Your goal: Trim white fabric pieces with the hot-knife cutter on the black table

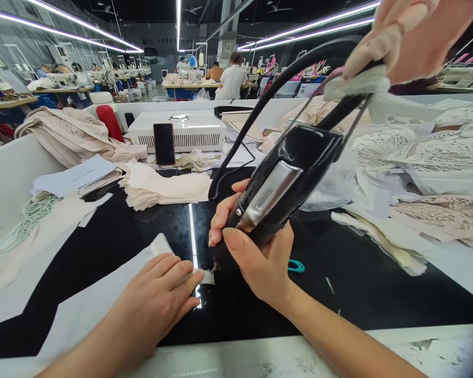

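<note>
My right hand (260,252) is wrapped round a black corded hand tool (295,163) with a silver lever on its side. The tool tilts, its narrow tip pointing down at the end of a small pale fabric strip (208,276). My left hand (161,294) lies on that strip with its fingers stretched out, pressing it onto the black work surface (319,310). Under and behind the left hand runs a long white piece of fabric (90,291). Whether the tool's tip touches the strip, I cannot tell.
Pale fabric bundled round the tool's cable (260,105) hangs at upper right. A stack of beige fabric pieces (165,186), a phone (164,144) and a white vented box (197,128) stand behind. Lace pieces (449,152) lie right; a teal object (296,266) lies near my right hand.
</note>
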Tool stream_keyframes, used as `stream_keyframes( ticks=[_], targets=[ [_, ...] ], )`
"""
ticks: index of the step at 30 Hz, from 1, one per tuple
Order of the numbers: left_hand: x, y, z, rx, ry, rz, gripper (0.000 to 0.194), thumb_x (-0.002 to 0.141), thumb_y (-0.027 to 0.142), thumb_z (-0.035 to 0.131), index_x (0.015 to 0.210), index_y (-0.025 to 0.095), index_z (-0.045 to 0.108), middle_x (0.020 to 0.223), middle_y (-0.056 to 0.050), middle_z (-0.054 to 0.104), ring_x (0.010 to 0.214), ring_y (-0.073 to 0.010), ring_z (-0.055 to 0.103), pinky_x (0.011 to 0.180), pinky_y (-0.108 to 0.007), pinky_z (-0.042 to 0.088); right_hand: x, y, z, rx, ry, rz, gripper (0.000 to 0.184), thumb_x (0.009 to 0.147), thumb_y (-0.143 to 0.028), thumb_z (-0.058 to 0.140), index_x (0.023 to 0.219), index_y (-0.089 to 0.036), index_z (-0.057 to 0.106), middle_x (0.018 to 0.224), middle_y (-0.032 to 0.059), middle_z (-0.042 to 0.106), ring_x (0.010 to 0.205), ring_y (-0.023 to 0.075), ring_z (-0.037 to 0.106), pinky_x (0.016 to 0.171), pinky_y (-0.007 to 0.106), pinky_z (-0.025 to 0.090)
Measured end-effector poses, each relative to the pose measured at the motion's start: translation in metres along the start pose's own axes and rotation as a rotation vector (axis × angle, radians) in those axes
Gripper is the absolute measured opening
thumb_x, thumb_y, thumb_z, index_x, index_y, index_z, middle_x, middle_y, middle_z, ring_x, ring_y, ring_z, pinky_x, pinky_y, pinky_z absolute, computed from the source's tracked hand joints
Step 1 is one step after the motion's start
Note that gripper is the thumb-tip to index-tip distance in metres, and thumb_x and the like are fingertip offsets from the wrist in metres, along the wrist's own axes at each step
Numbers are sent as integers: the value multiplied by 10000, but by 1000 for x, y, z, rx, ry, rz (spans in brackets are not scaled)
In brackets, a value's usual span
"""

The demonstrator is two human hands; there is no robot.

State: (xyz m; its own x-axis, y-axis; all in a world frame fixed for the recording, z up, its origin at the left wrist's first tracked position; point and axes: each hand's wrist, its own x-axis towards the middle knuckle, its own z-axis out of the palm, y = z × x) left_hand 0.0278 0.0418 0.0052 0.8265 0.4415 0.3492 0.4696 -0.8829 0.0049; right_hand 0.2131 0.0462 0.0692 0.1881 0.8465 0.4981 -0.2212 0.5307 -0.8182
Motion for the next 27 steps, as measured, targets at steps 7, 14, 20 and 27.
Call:
stream_keyframes(
  ticks=[7,14,20,27],
  targets=[
    [3,-2,-3,21,-28,47,259,1018,261,484,1240,160,571,1068,-75,646,964,-249,608,851,-405,521,2,1,0,24,-25,-2,366,762,-214,745,988,-237,459,730,-55,599,548,113,566,513,279,517],
    [3,-3,-6,28,-43,65,270,1037,256,426,1245,147,560,1074,-92,648,946,-257,611,798,-404,537,6,-3,-1,37,8,-47,388,772,-302,786,991,-240,471,708,-63,575,550,115,549,505,277,508],
    [2,-4,-3,58,-33,78,298,1050,282,380,1243,145,561,1073,-93,656,959,-267,620,787,-409,547,4,-4,2,29,10,-9,360,751,-220,743,955,-243,449,715,-55,577,538,117,555,506,283,509],
    [2,-4,-3,50,-39,92,291,1050,264,374,1239,148,562,1098,-97,661,982,-267,625,807,-415,562,2,-6,5,-6,46,43,356,705,-216,717,915,-247,432,700,-50,570,517,128,554,495,298,498]
  ],
)
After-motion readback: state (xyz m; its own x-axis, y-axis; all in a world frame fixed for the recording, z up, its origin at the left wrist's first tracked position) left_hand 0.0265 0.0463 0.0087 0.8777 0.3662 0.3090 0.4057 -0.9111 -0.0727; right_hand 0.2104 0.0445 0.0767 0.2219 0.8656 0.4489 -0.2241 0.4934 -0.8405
